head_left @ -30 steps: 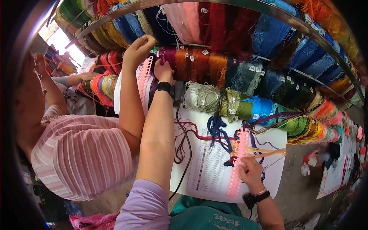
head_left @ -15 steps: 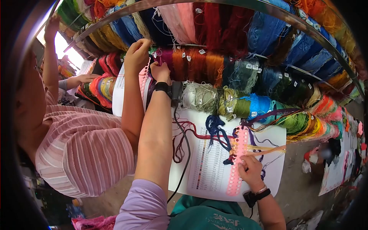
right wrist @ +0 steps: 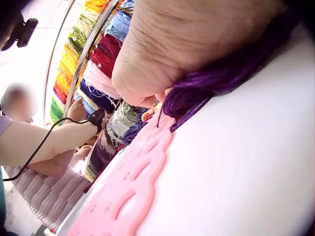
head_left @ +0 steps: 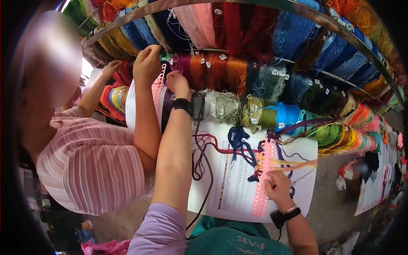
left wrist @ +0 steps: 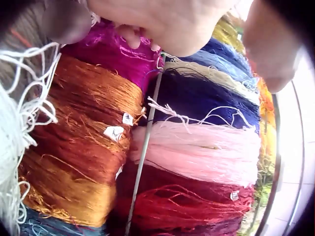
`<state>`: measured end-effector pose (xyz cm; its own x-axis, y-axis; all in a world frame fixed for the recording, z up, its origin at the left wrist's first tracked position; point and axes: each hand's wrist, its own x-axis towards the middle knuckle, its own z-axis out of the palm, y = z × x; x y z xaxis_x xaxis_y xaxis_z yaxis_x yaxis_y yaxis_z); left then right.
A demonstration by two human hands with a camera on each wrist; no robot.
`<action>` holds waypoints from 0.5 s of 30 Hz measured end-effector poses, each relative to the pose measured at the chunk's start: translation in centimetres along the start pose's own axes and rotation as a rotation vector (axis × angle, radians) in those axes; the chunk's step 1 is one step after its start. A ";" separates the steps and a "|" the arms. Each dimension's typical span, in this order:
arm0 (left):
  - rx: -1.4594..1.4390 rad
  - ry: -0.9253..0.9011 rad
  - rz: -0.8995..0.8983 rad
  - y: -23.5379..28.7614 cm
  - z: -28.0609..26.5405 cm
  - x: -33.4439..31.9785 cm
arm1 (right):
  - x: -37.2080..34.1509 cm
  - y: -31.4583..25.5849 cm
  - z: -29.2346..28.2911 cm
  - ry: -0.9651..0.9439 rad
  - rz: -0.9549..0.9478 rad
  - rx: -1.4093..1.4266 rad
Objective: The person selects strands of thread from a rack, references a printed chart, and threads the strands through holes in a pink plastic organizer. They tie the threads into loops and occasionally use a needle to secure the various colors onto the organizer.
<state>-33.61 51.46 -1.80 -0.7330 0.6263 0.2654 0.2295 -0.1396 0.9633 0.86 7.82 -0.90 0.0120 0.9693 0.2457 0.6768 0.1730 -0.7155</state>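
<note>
My left hand (head_left: 177,85) reaches up to the thread rack, its fingers curled at the magenta skein (left wrist: 112,51) and pinching magenta thread; the palm hides part of the grip in the left wrist view. My right hand (head_left: 278,189) grips the edge of a pink perforated thread organizer (head_left: 259,202), thumb on top. This strip lies on a white printed sheet (head_left: 212,202). Navy thread (head_left: 238,138), dark red thread (head_left: 221,149) and pale orange threads (head_left: 304,166) are looped at its holes. In the right wrist view, purple thread (right wrist: 197,93) runs beneath my right hand.
Rows of skeins, such as orange ones (head_left: 236,70), hang behind the sheet under a curved metal rail (head_left: 255,3). Close on my left, a person in a striped pink top (head_left: 93,170) reaches an arm (head_left: 146,102) beside mine. A black cable (head_left: 210,170) crosses the sheet.
My left hand has drawn slightly down and back from the magenta skein. The neighbour's head and far arm have shifted toward the rack. My right hand stays on the organizer.
</note>
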 end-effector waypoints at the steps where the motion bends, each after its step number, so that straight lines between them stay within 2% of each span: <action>1: -0.019 0.024 0.001 0.8 -0.3 -1.0 | 0.0 0.0 -0.1 -0.006 0.002 0.000; 4: -0.007 0.019 0.125 0.2 -0.2 -0.2 | 0.0 0.0 -0.2 -0.011 0.001 0.005; 7: -0.359 -0.201 -0.301 4.6 -2.2 -1.9 | -0.1 0.0 -0.1 -0.012 -0.001 0.005; 10: -0.256 -0.208 -0.334 5.0 -3.1 -1.9 | -0.2 0.2 -0.2 -0.016 -0.001 0.000; 15: -0.501 -0.216 -0.488 6.1 -5.5 -4.0 | -0.3 0.3 0.0 -0.009 -0.011 0.009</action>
<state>-32.84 43.89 3.27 -0.5221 0.8371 -0.1632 -0.4495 -0.1075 0.8868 1.07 7.63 -1.19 -0.0024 0.9688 0.2477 0.6704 0.1854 -0.7185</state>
